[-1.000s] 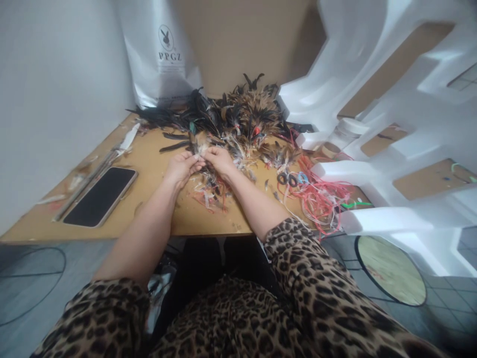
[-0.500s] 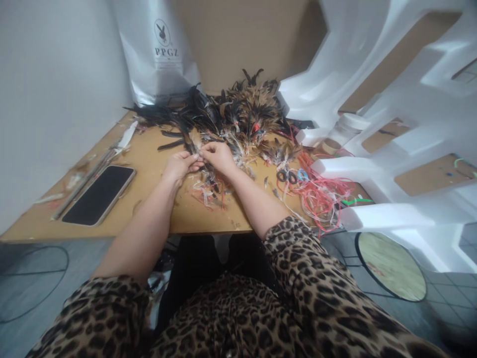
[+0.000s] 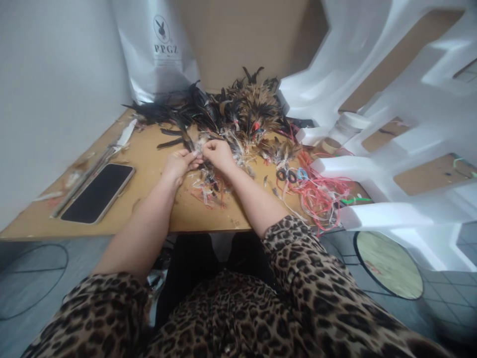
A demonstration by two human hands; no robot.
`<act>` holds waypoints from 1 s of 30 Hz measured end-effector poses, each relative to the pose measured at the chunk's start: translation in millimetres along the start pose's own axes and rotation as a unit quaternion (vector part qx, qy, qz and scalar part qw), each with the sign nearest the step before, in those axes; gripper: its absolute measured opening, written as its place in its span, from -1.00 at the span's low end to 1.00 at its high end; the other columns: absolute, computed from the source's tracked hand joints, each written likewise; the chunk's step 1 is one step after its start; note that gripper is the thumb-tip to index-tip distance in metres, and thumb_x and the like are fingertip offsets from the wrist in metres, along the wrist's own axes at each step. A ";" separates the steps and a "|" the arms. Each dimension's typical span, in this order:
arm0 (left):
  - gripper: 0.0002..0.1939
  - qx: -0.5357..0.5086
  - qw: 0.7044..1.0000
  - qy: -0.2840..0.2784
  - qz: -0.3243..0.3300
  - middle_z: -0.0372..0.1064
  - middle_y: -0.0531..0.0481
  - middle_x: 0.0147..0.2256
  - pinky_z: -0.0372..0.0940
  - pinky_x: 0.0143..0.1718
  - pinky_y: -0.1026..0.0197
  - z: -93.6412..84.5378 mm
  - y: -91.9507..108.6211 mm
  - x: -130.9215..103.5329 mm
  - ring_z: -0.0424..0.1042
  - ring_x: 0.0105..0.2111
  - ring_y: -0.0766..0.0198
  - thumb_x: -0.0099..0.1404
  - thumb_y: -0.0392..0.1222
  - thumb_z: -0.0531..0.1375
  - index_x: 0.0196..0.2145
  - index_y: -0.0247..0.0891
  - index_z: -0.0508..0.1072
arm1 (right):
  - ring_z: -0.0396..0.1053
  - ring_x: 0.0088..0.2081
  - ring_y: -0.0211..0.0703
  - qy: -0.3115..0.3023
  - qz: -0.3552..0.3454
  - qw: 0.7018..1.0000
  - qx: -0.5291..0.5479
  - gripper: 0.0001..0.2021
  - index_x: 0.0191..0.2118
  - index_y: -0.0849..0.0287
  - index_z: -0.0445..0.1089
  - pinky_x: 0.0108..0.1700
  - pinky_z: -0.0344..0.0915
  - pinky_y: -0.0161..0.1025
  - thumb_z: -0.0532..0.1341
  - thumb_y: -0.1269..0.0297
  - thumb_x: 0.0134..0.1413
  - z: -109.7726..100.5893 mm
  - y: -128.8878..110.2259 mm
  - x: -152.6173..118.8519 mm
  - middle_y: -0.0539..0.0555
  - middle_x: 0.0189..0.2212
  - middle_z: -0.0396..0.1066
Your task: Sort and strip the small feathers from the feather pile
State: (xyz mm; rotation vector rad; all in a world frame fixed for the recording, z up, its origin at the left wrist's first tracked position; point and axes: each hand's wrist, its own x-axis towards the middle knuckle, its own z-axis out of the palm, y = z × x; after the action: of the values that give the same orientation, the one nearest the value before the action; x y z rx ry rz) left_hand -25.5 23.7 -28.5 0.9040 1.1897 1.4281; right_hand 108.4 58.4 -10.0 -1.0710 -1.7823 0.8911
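Observation:
Over the middle of the wooden table point(image 3: 149, 199), my left hand point(image 3: 181, 165) pinches the base of a small bunch of brown and dark feathers point(image 3: 192, 136). My right hand point(image 3: 219, 155) is at the right side of the same bunch, thumb and fingertips pressed together; what lies between them is too small to make out. The feather tips point away from me. A big pile of black and brown feathers point(image 3: 261, 102) lies just behind my hands. Under them are loose scraps of red and white string point(image 3: 204, 191).
A phone point(image 3: 99, 194) and a metal ruler point(image 3: 84, 181) lie on the left. To the right are black rings point(image 3: 281, 175), tangled pink string point(image 3: 320, 199), a clear jar point(image 3: 348, 127) and white foam pieces point(image 3: 376, 216). A white bag point(image 3: 160, 74) stands behind.
My right fingertips have shifted slightly away from my left ones, showing more pale fluff at the bunch's base. My left hand still holds the bunch.

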 end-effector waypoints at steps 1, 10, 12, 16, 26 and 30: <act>-0.89 -0.013 1.000 0.000 -0.004 0.45 -0.11 -0.51 0.29 -0.56 0.47 -0.1 0.0 0.3 0.43 -0.55 0.40 0.05 -0.29 0.27 -0.48 -0.42 0.45 | 0.27 -0.51 -0.35 0.001 0.019 0.999 0.032 -0.86 -0.48 0.30 0.42 -0.37 0.19 -0.37 0.16 0.35 -0.11 1.7 1.6 0.8 0.00 -0.59 0.37; -0.90 -0.056 0.998 -0.018 -0.025 0.44 -0.11 -0.50 0.30 -0.57 0.47 3.4 5.7 -5.1 0.44 -0.54 0.39 0.06 -0.33 0.26 -0.43 -0.45 0.45 | 0.28 -0.51 -0.40 0.018 0.108 0.970 0.216 -0.92 -0.45 0.32 0.40 -0.31 0.27 -0.36 0.21 0.42 -0.17 15.0 4.1 2.2 -0.03 -0.54 0.38; -0.91 -0.063 0.997 -0.031 -0.023 0.44 -0.10 -0.51 0.30 -0.57 0.48 3.1 5.6 -4.9 0.44 -0.54 0.39 0.07 -0.35 0.25 -0.43 -0.45 0.45 | 0.28 -0.52 -0.41 0.022 0.114 0.964 0.237 -0.93 -0.45 0.31 0.39 -0.32 0.27 -0.37 0.21 0.42 -0.17 16.2 4.0 2.1 -0.03 -0.55 0.38; -0.95 -0.065 0.997 -0.040 -0.026 0.43 -0.08 -0.53 0.29 -0.56 0.50 1.8 4.9 -3.7 0.43 -0.55 0.43 0.10 -0.37 0.22 -0.44 -0.44 0.45 | 0.28 -0.50 -0.42 0.030 0.097 0.969 0.224 -0.92 -0.45 0.30 0.38 -0.29 0.26 -0.37 0.22 0.40 -0.15 15.6 2.4 1.0 -0.04 -0.52 0.38; -0.96 -0.062 0.997 -0.043 -0.024 0.41 -0.09 -0.56 0.29 -0.57 0.48 2.9 7.5 -6.3 0.39 -0.61 0.44 0.09 -0.42 0.21 -0.49 -0.47 0.45 | 0.20 -0.58 -0.43 0.002 0.077 0.965 0.252 -0.78 -0.53 0.26 0.33 -0.43 0.18 -0.42 0.28 0.19 -0.21 14.3 3.6 -1.9 -0.09 -0.63 0.31; -0.96 -0.069 0.996 -0.050 -0.036 0.45 -0.13 -0.51 0.30 -0.55 0.48 2.9 7.5 -6.7 0.43 -0.57 0.41 0.07 -0.41 0.23 -0.45 -0.48 0.46 | 0.19 -0.59 -0.44 0.023 0.077 0.960 0.267 -0.75 -0.56 0.25 0.30 -0.45 0.16 -0.42 0.31 0.17 -0.27 13.3 1.0 -2.9 -0.10 -0.65 0.29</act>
State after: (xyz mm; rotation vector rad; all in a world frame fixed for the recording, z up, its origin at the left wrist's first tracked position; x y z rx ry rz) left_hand -23.2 17.8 -20.2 0.8191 1.0275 1.3733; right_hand 97.3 54.2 -16.8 -0.8692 -1.3150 1.3364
